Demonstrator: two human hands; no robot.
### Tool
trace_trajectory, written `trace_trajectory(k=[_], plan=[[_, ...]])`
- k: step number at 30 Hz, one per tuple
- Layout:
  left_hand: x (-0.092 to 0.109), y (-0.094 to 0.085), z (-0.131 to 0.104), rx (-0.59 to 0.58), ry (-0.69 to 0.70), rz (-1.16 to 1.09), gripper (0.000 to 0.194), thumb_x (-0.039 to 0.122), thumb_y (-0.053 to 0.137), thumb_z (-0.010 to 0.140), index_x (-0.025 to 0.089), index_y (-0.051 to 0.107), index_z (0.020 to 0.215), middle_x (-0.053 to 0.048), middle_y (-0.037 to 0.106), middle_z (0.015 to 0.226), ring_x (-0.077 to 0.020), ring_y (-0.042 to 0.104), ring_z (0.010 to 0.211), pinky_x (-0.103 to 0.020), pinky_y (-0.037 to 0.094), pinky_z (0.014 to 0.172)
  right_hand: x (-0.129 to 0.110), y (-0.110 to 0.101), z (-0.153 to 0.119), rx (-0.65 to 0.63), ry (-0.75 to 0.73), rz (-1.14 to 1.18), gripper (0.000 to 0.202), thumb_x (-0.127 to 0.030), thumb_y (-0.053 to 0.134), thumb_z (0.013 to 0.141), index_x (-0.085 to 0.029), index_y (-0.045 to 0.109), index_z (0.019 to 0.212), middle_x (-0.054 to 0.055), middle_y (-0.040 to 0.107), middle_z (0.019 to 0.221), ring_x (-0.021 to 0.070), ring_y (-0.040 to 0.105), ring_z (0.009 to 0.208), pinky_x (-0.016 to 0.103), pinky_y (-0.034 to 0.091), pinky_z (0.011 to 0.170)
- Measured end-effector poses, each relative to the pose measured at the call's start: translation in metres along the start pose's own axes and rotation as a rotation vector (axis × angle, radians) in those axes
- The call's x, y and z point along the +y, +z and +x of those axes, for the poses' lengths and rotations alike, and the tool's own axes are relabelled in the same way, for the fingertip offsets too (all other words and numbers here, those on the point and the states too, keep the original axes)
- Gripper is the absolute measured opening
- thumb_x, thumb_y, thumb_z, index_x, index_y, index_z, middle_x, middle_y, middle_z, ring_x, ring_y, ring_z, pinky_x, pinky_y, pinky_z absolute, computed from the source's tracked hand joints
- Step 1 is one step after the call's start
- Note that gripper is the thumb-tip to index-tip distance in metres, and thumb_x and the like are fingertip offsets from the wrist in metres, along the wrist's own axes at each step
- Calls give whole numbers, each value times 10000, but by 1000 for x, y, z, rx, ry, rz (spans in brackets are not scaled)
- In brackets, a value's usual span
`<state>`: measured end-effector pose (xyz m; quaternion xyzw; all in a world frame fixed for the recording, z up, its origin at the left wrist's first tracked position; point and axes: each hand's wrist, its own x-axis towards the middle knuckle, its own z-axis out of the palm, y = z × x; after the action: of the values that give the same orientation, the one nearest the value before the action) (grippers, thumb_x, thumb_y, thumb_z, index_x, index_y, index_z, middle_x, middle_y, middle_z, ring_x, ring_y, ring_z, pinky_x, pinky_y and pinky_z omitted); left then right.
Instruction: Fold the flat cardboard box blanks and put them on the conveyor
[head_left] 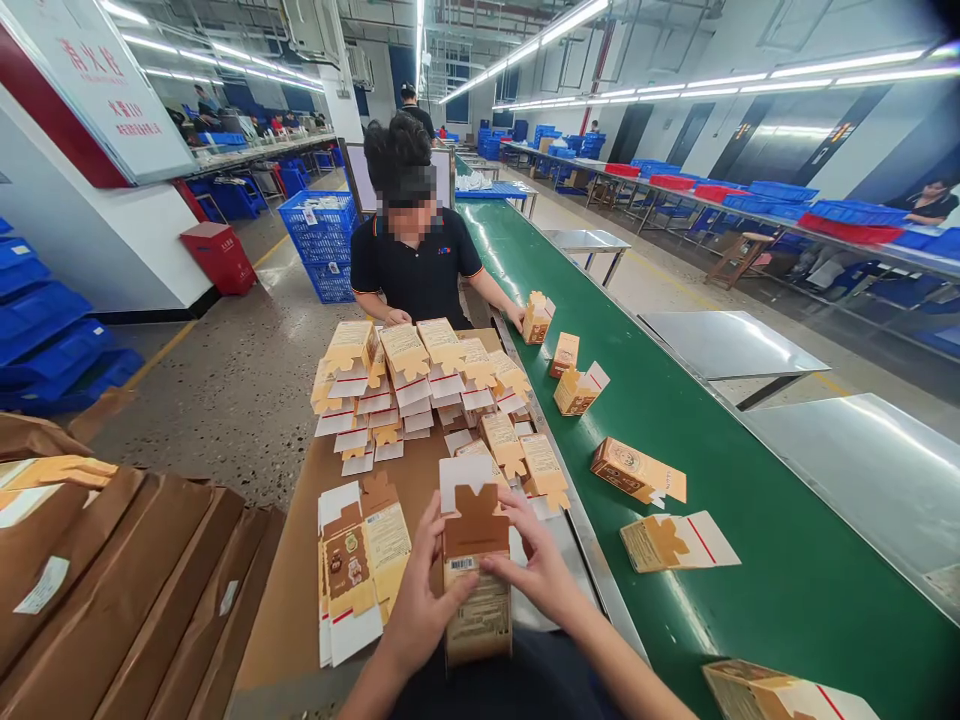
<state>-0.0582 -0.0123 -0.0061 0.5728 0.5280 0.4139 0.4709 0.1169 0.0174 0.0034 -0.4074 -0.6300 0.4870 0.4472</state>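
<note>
Left hand (421,600) and right hand (541,565) grip opposite sides of brown-and-cream cardboard box (478,600), flaps up, near the lap. Flat printed carton blanks (360,570) left of it on brown tabletop (289,600); piled open cream boxes (405,365) beyond. More boxes on green conveyor belt (720,510), right. Co-worker (416,265) opposite touches one there.

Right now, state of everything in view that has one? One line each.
Left hand: gripping carton
Right hand: gripping carton
Carton: far-end flaps open
Blanks: flat, stacked
Pile: heaped, flaps open
Belt: running or stopped, can't tell
Belt cartons: spaced out, several with flaps open
Co-worker's hand: on a carton
Mesh crates: stacked
Ceiling lights: on
</note>
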Motion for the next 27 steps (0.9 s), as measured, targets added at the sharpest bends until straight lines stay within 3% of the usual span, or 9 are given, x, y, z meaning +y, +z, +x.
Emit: trace_trajectory(k=[5, 8, 10, 14, 16, 18, 20, 24, 27], plan=[[-3, 4, 17, -18, 231, 207, 344, 349, 618, 765, 250, 563, 1089, -99, 371, 1454, -287, 93, 1415, -557, 77, 1119, 6, -2, -8, 67, -140, 51, 150, -173, 636, 788, -296, 700, 845, 16, 737, 987, 216, 628, 1053, 485, 325, 1054], [-12, 12, 22, -45, 305, 71, 308, 328, 566, 801, 236, 562, 1095, -122, 360, 1456, -282, 219, 1388, -504, 221, 1096, 12, 1, -10, 129, -196, 68, 172, -152, 612, 790, -298, 702, 781, 13, 738, 1013, 206, 669, 975, 478, 388, 1013], [-17, 18, 21, -63, 292, -6, 260, 318, 546, 819, 229, 575, 1062, -129, 450, 1385, -269, 359, 1321, -457, 323, 1046, 14, 5, -13, 164, -179, 68, 141, -182, 623, 791, -296, 702, 812, 22, 742, 995, 203, 675, 945, 486, 375, 1021], [-16, 24, 10, -17, 264, -44, 160, 371, 560, 811, 216, 602, 816, -87, 627, 1083, -254, 480, 1183, -411, 376, 986, 12, 17, -26, 227, -141, 48, 81, -324, 657, 779, -278, 699, 728, 1, 746, 771, 200, 675, 788, 538, 185, 1098], [-9, 24, 0, 3, 254, -56, 208, 378, 518, 835, 211, 586, 733, -63, 626, 973, -229, 531, 1072, -369, 413, 924, 7, 23, -32, 282, -71, 37, 184, -405, 628, 789, -265, 701, 694, 22, 726, 790, 226, 638, 863, 524, 245, 1061], [1, 24, -9, 19, 213, -75, 200, 357, 481, 859, 215, 608, 797, -50, 596, 982, -198, 550, 998, -329, 439, 875, 0, 28, -35, 354, 72, 86, 291, -466, 580, 805, -236, 702, 676, 73, 666, 964, 259, 557, 1019, 455, 381, 957], [10, 25, -17, 35, 138, -113, 207, 348, 465, 870, 233, 621, 940, -47, 561, 1056, -184, 541, 1006, -315, 441, 888, -10, 31, -36, 390, 215, 208, 335, -479, 558, 814, -207, 692, 671, 89, 549, 1129, 266, 492, 1110, 377, 435, 892], [22, 26, -27, 43, 13, -131, 304, 409, 464, 856, 243, 626, 1052, -69, 511, 1181, -230, 461, 1153, -397, 349, 1024, -22, 36, -40, 367, 304, 482, 200, -437, 621, 786, -238, 639, 784, 30, 534, 1045, 219, 561, 998, 307, 464, 831], [24, 27, -29, 80, -22, -50, 337, 450, 437, 853, 225, 669, 949, -88, 475, 1244, -270, 381, 1238, -469, 262, 1077, -18, 39, -47, 352, 289, 450, 247, -461, 580, 807, -227, 652, 839, 48, 524, 1046, 235, 551, 1023, 338, 448, 889]])
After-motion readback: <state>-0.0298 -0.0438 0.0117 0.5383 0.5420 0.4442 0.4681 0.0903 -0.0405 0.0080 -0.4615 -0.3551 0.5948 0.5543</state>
